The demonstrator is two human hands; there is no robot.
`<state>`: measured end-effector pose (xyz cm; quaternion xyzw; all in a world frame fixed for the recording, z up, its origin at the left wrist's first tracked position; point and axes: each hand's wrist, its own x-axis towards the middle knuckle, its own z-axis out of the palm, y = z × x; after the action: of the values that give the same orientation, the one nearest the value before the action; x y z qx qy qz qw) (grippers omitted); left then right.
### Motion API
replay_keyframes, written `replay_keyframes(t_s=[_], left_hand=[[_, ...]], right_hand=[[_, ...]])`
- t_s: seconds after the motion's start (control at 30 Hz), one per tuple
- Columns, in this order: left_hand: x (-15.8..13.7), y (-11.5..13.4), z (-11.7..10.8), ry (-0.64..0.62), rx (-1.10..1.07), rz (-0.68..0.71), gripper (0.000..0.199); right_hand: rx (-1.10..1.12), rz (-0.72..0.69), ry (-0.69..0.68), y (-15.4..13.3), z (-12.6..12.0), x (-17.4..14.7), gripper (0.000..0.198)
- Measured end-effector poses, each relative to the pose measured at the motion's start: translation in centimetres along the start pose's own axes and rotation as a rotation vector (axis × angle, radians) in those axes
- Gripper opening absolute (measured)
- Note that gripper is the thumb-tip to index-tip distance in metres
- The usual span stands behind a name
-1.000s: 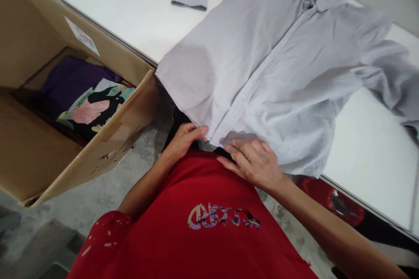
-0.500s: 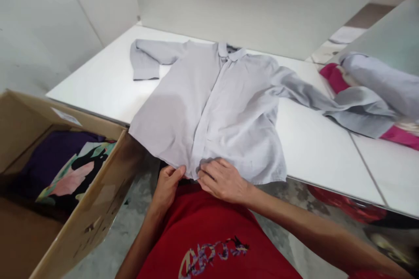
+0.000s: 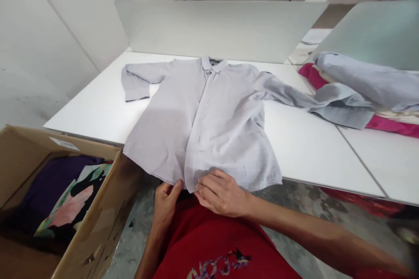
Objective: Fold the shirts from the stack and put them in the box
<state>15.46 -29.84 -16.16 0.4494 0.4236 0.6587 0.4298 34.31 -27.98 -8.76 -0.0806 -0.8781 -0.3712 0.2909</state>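
Observation:
A light grey collared shirt (image 3: 225,113) lies front up across the white table, its collar toward the back and its hem over the near edge. My left hand (image 3: 166,198) pinches the hem just left of the front placket, thumb on top. Closed on the hem at the placket's other side is my right hand (image 3: 222,192), with its fingertips partly hidden. One sleeve is bent down on the left; the other stretches right, its cuff reaching the pile of clothes.
At the lower left, a cardboard box (image 3: 94,222) holds a purple garment (image 3: 52,189) and a floral one (image 3: 73,205). Folded grey and magenta clothes (image 3: 363,74) lie on the white table (image 3: 314,148) at right. A pale panel (image 3: 209,30) borders the table's back.
The camera view has tilted up and shifted a little right. Both hands keep their hold on the hem, and the shirt lies much as before.

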Motion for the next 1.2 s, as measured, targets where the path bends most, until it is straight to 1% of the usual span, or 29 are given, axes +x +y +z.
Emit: replay_keyframes(t_s=[0.1, 0.17, 0.27, 0.33, 0.4, 0.47, 0.57, 0.63, 0.7, 0.73, 0.8, 0.87, 0.9, 0.93, 0.97, 1.0, 1.07, 1.2], left_hand=[[-0.3, 0.1, 0.0, -0.021, -0.009, 0.003, 0.037], [-0.5, 0.0, 0.1, -0.035, -0.025, -0.001, 0.035], [-0.7, 0.2, 0.5, -0.057, -0.057, -0.042, 0.039], [-0.8, 0.5, 0.9, -0.071, -0.073, -0.080, 0.041], [-0.7, 0.7, 1.4, -0.062, -0.065, -0.108, 0.043], [-0.5, 0.8, 1.6, -0.026, -0.023, -0.125, 0.047], [-0.2, 0.5, 1.6, 0.007, 0.049, -0.141, 0.052], [0.0, 0.2, 1.4, 0.010, 0.064, -0.152, 0.054], [0.1, 0.0, 1.2, 0.018, 0.068, -0.165, 0.056], [0.1, -0.1, 1.1, 0.024, 0.073, -0.174, 0.057], [0.1, -0.2, 1.0, 0.031, 0.079, -0.185, 0.057], [0.2, -0.3, 1.0, 0.028, 0.081, -0.186, 0.056], [0.3, -0.3, 1.0, 0.022, 0.082, -0.183, 0.056], [0.4, -0.3, 1.1, 0.016, 0.080, -0.179, 0.055], [0.6, -0.3, 1.2, 0.007, 0.075, -0.177, 0.054], [0.7, -0.3, 1.3, 0.000, 0.068, -0.177, 0.054], [1.0, -0.4, 1.4, -0.006, 0.047, -0.176, 0.052], [1.1, -0.7, 1.5, 0.031, 0.077, -0.203, 0.051]], right_hand=[[-0.022, -0.013, -0.048, -0.2, 1.3, -0.4, 0.021], [-0.020, -0.006, -0.056, -0.3, 2.0, -0.6, 0.023], [-0.012, 0.011, -0.054, -0.2, 2.4, -1.0, 0.025], [-0.011, 0.012, -0.075, -0.1, 2.5, -1.3, 0.022], [-0.022, 0.007, -0.107, 0.0, 2.7, -1.7, 0.019], [-0.038, -0.001, -0.122, -0.1, 2.9, -1.9, 0.018], [-0.023, 0.003, -0.076, 0.1, 2.4, -1.8, 0.019], [-0.011, 0.018, -0.042, 1.1, 1.0, -1.9, 0.017], [-0.063, 0.073, -0.002, 3.3, -1.3, -2.2, 0.013], [-0.127, 0.137, 0.036, 5.0, -2.7, -2.5, 0.012], [-0.283, 0.390, 0.106, 9.2, -5.6, -3.5, 0.018], [-0.386, 0.738, 0.082, 14.1, -8.4, -4.7, 0.026], [-0.431, 0.869, 0.067, 16.5, -9.6, -5.3, 0.030], [-0.470, 0.962, 0.056, 18.7, -10.5, -5.8, 0.032], [-0.499, 1.017, 0.035, 20.8, -11.3, -6.3, 0.034], [-0.516, 1.039, 0.001, 22.6, -11.8, -6.7, 0.036], [-0.531, 1.013, -0.091, 25.5, -12.2, -7.1, 0.040], [-0.547, 0.925, -0.329, 29.2, -11.2, -6.7, 0.050]])
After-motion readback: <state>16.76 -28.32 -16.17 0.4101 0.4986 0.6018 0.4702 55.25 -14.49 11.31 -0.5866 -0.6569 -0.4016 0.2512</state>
